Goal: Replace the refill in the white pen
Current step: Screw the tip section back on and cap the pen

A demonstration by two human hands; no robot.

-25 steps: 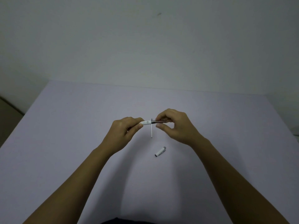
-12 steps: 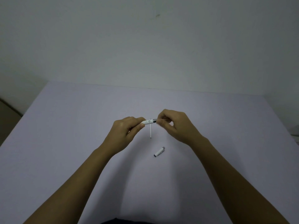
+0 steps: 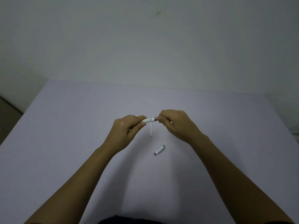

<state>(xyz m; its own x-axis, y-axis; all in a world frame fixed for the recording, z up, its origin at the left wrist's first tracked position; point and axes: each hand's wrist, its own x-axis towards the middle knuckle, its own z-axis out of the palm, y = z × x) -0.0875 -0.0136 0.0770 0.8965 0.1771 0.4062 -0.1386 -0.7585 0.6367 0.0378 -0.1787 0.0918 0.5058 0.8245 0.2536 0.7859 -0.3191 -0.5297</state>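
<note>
The white pen barrel is held level above the table between both hands. My left hand grips its left end. My right hand pinches the grey tip section at the barrel's right end; most of that section is hidden by my fingers. A thin white refill lies on the table just below the pen, pointing away from me. The white pen cap with a grey end lies on the table nearer to me, to the right of the refill.
The lilac table ends at a far edge against a pale wall. Its left edge drops to a dark floor. My forearms reach in from the bottom corners.
My right hand has moved left toward the barrel, so the dark stretch of refill visible between the hands a second ago is now inside the pen. The loose refill and cap have not moved.
</note>
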